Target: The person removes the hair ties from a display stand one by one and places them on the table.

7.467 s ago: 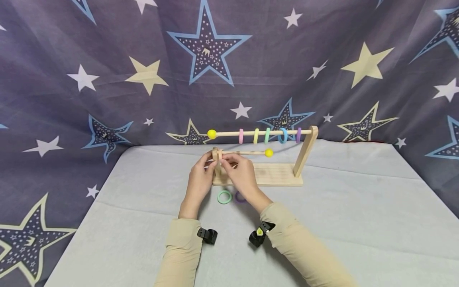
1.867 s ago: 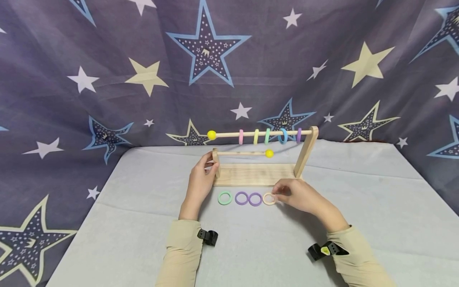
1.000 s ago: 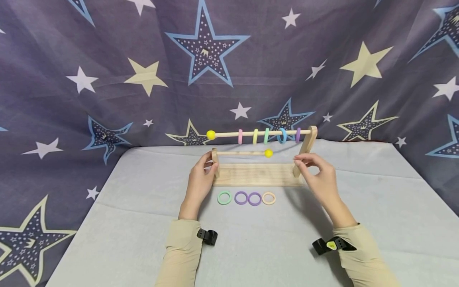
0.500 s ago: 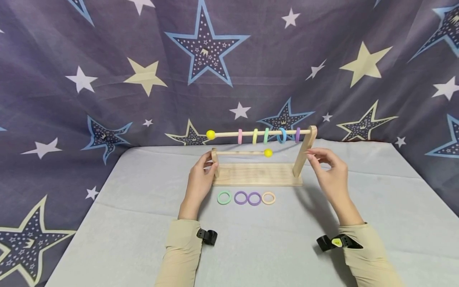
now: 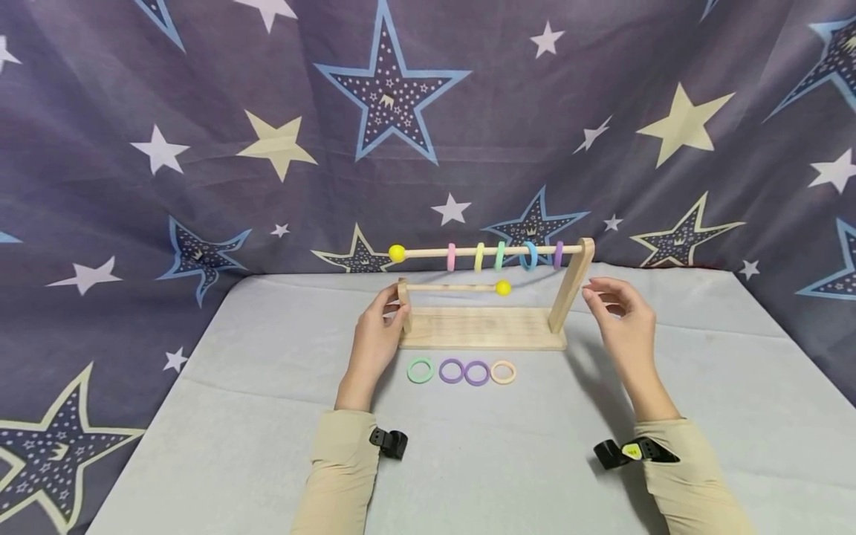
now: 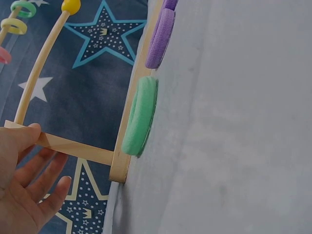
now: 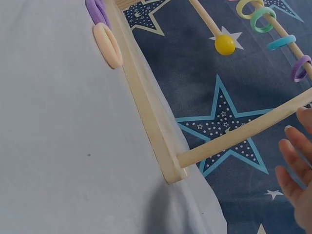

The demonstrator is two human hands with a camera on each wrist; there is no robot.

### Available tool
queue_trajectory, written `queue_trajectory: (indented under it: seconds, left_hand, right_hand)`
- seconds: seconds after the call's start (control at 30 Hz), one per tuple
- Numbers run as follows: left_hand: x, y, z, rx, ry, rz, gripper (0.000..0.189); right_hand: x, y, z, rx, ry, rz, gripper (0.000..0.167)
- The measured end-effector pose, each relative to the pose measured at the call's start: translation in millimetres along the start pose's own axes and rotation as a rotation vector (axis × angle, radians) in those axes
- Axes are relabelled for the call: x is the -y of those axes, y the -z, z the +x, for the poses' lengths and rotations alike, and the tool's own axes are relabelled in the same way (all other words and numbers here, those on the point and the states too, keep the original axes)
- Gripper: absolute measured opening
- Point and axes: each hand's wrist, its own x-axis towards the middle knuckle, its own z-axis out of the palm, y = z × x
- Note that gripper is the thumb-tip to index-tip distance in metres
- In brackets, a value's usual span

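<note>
My left hand (image 5: 376, 331) holds the short left post (image 6: 73, 147) of a wooden stand (image 5: 484, 328) between thumb and fingers. Beside the tall right post (image 5: 571, 286), my right hand (image 5: 625, 316) is raised with loosely curled fingers and nothing in them. The upper rod (image 5: 421, 253) carries pink, yellow, green, blue (image 5: 530, 255) and purple rings, and ends in a yellow ball (image 5: 397, 253). No ring hangs on the lower rod (image 5: 455, 287), tipped by another yellow ball (image 7: 225, 44). In front of the base lie a green ring (image 5: 420, 371), two purple rings (image 5: 451, 371) and a peach ring (image 5: 504, 372).
A pale grey cloth (image 5: 468, 468) covers the table. Behind it hangs a dark curtain (image 5: 221, 186) printed with stars. Both wrists wear small black cameras (image 5: 389, 443) over beige sleeves.
The peach ring, earlier in the right hand at the lower rod's left end, now lies at the row's right end. The right hand has since moved up and right past the tall post. The left stays put.
</note>
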Motion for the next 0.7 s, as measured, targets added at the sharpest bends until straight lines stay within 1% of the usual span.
queue_trajectory:
  seconds: [0.07, 0.27, 0.3, 0.53, 0.7]
  left_hand:
    - [-0.3, -0.2, 0.0, 0.0, 0.0, -0.003, 0.043]
    - [-0.2, -0.4, 0.1, -0.004, 0.007, -0.001, 0.044]
    - [-0.4, -0.3, 0.0, -0.004, 0.007, -0.001, 0.044]
    - [-0.4, -0.4, -0.2, -0.007, 0.002, 0.0, 0.043]
    - [0.5, -0.7, 0.4, -0.007, -0.004, 0.003, 0.043]
  right_hand:
    - [-5.7, 0.1, 1.4, 0.024, -0.02, -0.004, 0.022]
    - [-41.7, -5.1, 10.0, 0.093, -0.077, 0.013, 0.031]
    - [-44.1, -6.0, 10.9, 0.1, -0.085, 0.016, 0.032]
    - [-46.2, -13.2, 11.4, 0.116, -0.114, 0.018, 0.035]
    - [-47.0, -16.8, 10.3, 0.138, -0.12, -0.003, 0.038]
